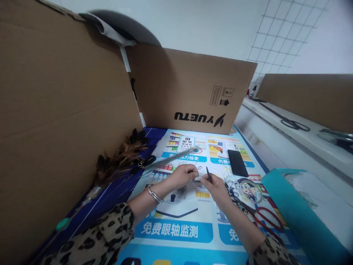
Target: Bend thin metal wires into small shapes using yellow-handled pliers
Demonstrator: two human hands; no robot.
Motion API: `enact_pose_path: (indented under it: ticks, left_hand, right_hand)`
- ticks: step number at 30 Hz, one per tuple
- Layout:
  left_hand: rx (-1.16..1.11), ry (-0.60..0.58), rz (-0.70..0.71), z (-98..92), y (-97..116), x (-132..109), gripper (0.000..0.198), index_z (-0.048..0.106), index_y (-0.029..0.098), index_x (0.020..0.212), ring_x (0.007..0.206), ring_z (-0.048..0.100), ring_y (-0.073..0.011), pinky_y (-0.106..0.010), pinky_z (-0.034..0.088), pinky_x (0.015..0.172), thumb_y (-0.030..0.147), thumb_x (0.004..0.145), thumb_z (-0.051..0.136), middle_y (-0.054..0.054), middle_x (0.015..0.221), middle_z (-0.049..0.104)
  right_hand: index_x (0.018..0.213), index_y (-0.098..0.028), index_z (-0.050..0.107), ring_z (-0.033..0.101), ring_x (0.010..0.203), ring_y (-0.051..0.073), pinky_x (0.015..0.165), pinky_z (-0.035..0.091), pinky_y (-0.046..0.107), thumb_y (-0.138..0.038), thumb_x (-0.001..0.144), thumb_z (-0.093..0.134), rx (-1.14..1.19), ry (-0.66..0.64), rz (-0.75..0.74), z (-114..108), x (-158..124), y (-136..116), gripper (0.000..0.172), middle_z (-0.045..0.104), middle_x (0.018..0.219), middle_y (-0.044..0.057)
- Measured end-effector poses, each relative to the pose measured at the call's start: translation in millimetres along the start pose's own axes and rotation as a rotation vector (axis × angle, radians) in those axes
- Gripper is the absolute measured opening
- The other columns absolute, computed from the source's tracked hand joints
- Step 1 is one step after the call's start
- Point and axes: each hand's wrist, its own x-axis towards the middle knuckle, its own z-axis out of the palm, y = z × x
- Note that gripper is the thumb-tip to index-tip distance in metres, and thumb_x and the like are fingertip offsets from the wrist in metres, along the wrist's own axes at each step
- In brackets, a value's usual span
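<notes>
My left hand (184,176), with a silver bangle (154,194) at its wrist, is closed in a pinch over the middle of the printed sheet. What its fingertips hold is too small to make out. Close on its right, my right hand (215,187) is closed around a slim dark pointed tool (208,173), its tip upward. Something thin seems to lie between the two hands. Behind my left hand lies a bundle of long shiny thin strips (176,156). Beside my right forearm are red-handled scissors (268,218), a round cartoon-printed piece (250,190) and tangled dark bits (233,189).
A black phone (237,163) lies at the back right. Brown feathers (121,158) rest along the left cardboard panel (68,92). Another cardboard panel (193,84) stands behind. A teal box (292,206) sits at right, below a ledge with black scissors (293,124).
</notes>
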Motion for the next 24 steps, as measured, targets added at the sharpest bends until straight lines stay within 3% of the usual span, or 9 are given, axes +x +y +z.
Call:
enact_pose_path:
  ticks: [4, 11, 17, 24]
  left_hand:
    - [-0.018, 0.143, 0.059, -1.4, -14, 4, 0.017, 0.056, 0.015, 0.067, 0.055, 0.044, -0.0086, -0.018, 0.034, 0.05, 0.029, 0.076, 0.049, 0.002, 0.059, 0.051]
    - [-0.063, 0.393, 0.115, -10.1, -33, -1, 0.019, 0.055, 0.016, 0.072, 0.063, 0.047, -0.0098, -0.02, 0.038, 0.06, 0.03, 0.081, 0.045, 0.002, 0.065, 0.052]
    - [-0.054, 0.405, 0.166, -8.9, -28, -6, 0.018, 0.055, 0.016, 0.074, 0.065, 0.048, -0.0105, -0.021, 0.039, 0.062, 0.029, 0.082, 0.045, 0.001, 0.067, 0.052]
    - [-0.032, 0.433, 0.172, -7.8, -29, -7, 0.018, 0.055, 0.016, 0.074, 0.065, 0.048, -0.0104, -0.02, 0.039, 0.063, 0.028, 0.083, 0.045, 0.001, 0.066, 0.053]
  right_hand:
    - [0.079, -0.018, 0.056, 0.046, 0.062, 0.012, 0.059, 0.038, 0.023, -0.048, 0.079, 0.049, -0.073, 0.002, -0.008, -4, 2, -3, 0.03, 0.053, 0.068, -0.002]
    - [0.075, -0.021, 0.058, 0.049, 0.063, 0.014, 0.058, 0.037, 0.025, -0.05, 0.079, 0.049, -0.503, -0.002, -0.069, -19, 8, -5, 0.031, 0.054, 0.068, 0.0]
    - [0.097, -0.023, 0.062, 0.049, 0.088, 0.021, 0.079, 0.037, 0.032, -0.044, 0.081, 0.05, -0.773, -0.072, -0.248, -14, 7, -2, 0.028, 0.057, 0.09, 0.006]
    - [0.109, -0.026, 0.058, 0.044, 0.093, 0.024, 0.078, 0.033, 0.035, -0.045, 0.082, 0.05, -1.126, -0.181, -0.257, 0, -3, -11, 0.034, 0.053, 0.092, 0.009]
